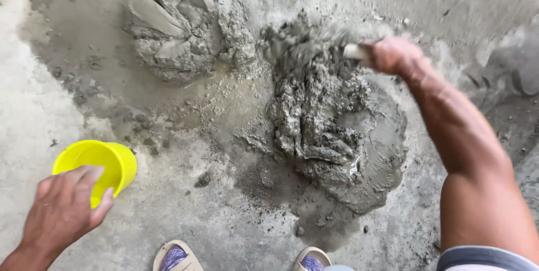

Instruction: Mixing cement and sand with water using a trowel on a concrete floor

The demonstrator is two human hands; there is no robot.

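Head view: your right hand [393,55] is clenched around a pale handle [357,51], its working end buried in the wet mortar [320,119] to turn it. Your left hand [67,209] grips the yellow cup [115,161], tipped on its side, mouth toward you.

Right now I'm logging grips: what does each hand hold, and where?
The left hand grips the yellow cup by its rim. The right hand is closed on a pale tool handle; the tool's working end is blurred in the wet mortar.
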